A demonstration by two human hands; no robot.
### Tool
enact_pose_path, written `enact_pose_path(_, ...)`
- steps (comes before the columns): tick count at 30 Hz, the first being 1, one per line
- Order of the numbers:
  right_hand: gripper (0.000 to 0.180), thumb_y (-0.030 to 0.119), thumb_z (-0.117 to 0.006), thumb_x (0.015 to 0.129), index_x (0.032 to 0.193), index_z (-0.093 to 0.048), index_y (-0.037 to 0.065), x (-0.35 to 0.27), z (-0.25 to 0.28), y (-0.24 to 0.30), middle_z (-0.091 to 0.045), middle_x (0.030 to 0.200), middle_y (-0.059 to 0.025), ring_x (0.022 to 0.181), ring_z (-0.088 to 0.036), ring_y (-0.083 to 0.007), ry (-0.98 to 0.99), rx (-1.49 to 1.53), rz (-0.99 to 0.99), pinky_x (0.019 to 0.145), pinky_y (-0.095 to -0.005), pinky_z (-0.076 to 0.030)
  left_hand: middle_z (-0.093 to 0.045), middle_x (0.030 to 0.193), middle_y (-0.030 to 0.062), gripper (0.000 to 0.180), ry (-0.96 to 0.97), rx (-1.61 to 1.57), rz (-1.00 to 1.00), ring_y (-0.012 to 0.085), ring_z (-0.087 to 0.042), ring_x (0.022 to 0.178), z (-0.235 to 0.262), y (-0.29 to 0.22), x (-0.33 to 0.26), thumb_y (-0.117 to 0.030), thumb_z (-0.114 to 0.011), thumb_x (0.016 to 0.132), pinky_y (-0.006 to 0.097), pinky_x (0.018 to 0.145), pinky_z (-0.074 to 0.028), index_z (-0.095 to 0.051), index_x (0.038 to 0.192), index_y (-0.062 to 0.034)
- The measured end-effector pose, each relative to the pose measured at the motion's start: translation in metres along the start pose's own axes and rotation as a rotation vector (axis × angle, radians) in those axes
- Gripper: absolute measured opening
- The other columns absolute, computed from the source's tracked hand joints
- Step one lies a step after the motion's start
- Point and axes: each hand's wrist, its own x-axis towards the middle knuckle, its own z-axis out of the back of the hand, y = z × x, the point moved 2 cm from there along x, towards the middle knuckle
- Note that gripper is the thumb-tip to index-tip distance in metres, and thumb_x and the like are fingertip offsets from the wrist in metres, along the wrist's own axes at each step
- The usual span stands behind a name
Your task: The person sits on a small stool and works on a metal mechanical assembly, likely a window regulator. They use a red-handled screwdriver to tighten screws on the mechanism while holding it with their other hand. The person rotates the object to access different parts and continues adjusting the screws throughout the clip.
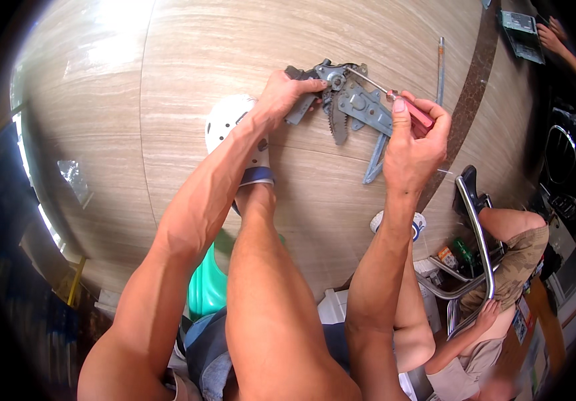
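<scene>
A grey metal window regulator, with a toothed sector gear and a dark motor housing at its left end, is held over the tiled floor. My left hand grips that housing, thumb pressed along its top near the round hub. In my right hand is a screwdriver with a red handle, thumb laid along it. Its thin shaft points up and left, and the tip meets the upper part of the mechanism near the hub. Exactly what the tip touches is too small to tell.
Beyond my right hand a metal bar lies on the floor. My white clog is close below the regulator. A green plastic stool is under me. At right, a person sits by a metal-framed chair; another person's hands touch a metal case.
</scene>
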Motion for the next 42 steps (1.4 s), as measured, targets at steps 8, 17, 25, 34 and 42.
enact_pose_path(8,0.023,0.008,-0.073,0.094,0.108,-0.058,-0.002,0.001,0.000,0.000,-0.074,0.111,-0.0189,0.100,-0.074,-0.0250,-0.017,-0.009,0.001,0.087,-0.0353,-0.060,-0.073,0.081,0.0124,0.026,0.010,-0.007,0.000,0.0161,-0.068,0.069,0.000,0.001,0.001,-0.017,-0.081,0.085,0.027,0.064,-0.053,-0.074,0.094,0.0057)
enact_pose_path(17,0.022,0.008,-0.073,0.094,0.107,-0.058,-0.002,-0.001,-0.002,0.001,-0.074,0.110,-0.0180,0.100,-0.074,-0.0245,-0.006,0.007,-0.004,0.086,-0.0351,-0.060,-0.073,0.081,0.0120,0.025,0.003,0.007,0.008,0.0157,-0.067,0.068,0.001,0.001,0.001,-0.018,-0.081,0.084,0.028,0.063,-0.054,-0.074,0.093,0.0048)
enact_pose_path(25,0.024,0.012,-0.073,0.095,0.109,-0.058,0.001,0.011,-0.003,0.027,-0.076,0.102,-0.0154,0.092,-0.076,-0.0246,0.062,-0.202,0.067,0.083,-0.0366,-0.059,-0.074,0.081,0.0126,0.025,-0.013,0.006,0.023,0.0165,-0.068,0.068,0.002,0.000,-0.001,-0.018,-0.082,0.084,0.028,0.062,-0.055,-0.074,0.094,0.0042)
enact_pose_path(34,0.038,0.021,-0.074,0.095,0.123,-0.056,0.003,0.050,-0.006,0.006,-0.076,0.087,-0.0149,0.082,-0.075,-0.0279,0.106,-0.246,0.519,0.078,-0.0393,-0.056,-0.073,0.080,0.0122,0.025,0.002,0.006,0.008,0.0166,-0.068,0.067,-0.002,-0.002,0.001,-0.018,-0.081,0.084,0.028,0.062,-0.054,-0.074,0.093,0.0040)
enact_pose_path(42,0.029,0.013,-0.069,0.096,0.120,-0.058,0.002,0.044,-0.006,0.037,-0.074,0.111,-0.0187,0.099,-0.074,-0.0277,0.250,-0.367,-0.002,0.087,-0.0376,-0.057,-0.073,0.079,0.0117,0.025,0.001,0.007,0.003,0.0162,-0.067,0.066,-0.001,-0.001,0.001,-0.018,-0.081,0.084,0.027,0.061,-0.053,-0.075,0.092,0.0037)
